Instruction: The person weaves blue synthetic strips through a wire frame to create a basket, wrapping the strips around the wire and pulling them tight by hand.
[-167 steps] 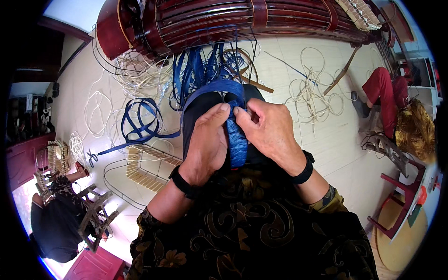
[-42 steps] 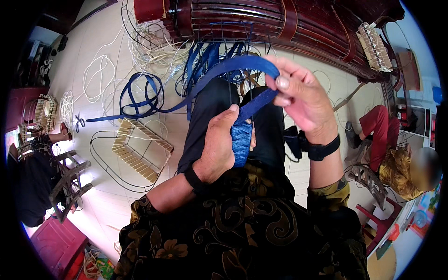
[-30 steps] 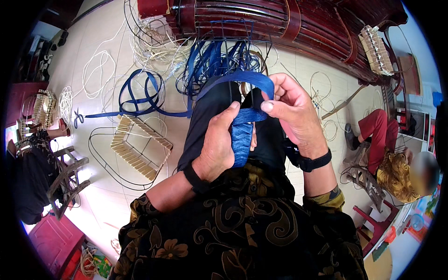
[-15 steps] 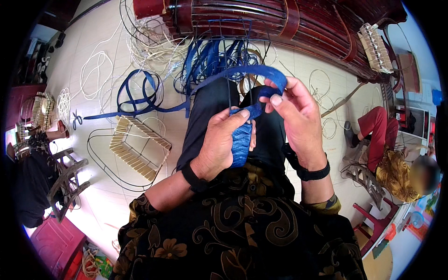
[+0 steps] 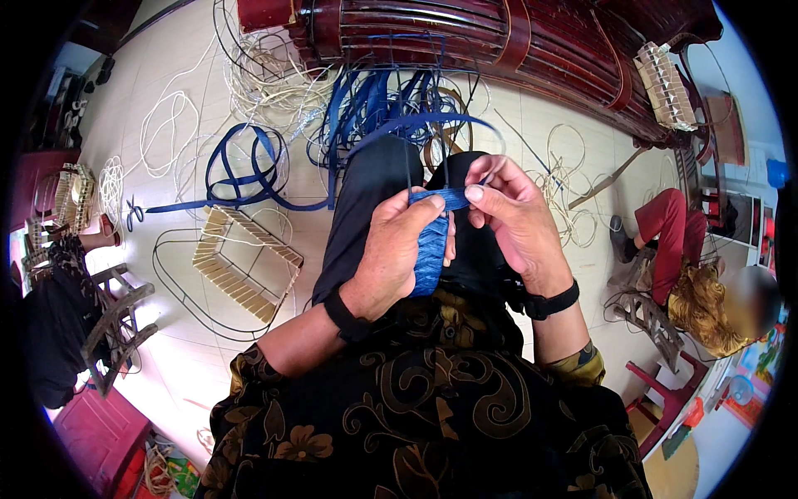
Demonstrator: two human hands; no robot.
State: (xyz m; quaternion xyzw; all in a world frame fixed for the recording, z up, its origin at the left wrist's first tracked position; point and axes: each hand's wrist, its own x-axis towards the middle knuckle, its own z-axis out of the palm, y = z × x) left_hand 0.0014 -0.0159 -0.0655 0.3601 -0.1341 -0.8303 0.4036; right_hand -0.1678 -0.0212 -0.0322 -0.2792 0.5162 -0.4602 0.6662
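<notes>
My left hand (image 5: 387, 248) grips a blue wrapped piece (image 5: 427, 258) between my knees, thumb on top and some fingertips showing at its right side. Two dark rods (image 5: 447, 170) rise from the piece. My right hand (image 5: 519, 220) pinches the flat blue strap (image 5: 455, 198) at the top of the wrapping, thumb in front and other fingers curled. A loose length of strap (image 5: 420, 121) arches over both hands toward the tangle of blue straps (image 5: 349, 100) beyond my knees.
Beige-wrapped frame (image 5: 229, 291) and scissors (image 5: 135, 214) lie left on the tiled floor (image 5: 183, 249), among pale cord coils (image 5: 170, 125). A dark red wooden bench (image 5: 432, 33) spans the far side. One person (image 5: 665, 241) sits right, another in dark clothes (image 5: 58, 324) left.
Over the last second my right hand lifted the strap loop, then came down and pulled it flatter across the wrapping's top. My left thumb now presses over that turn of strap.
</notes>
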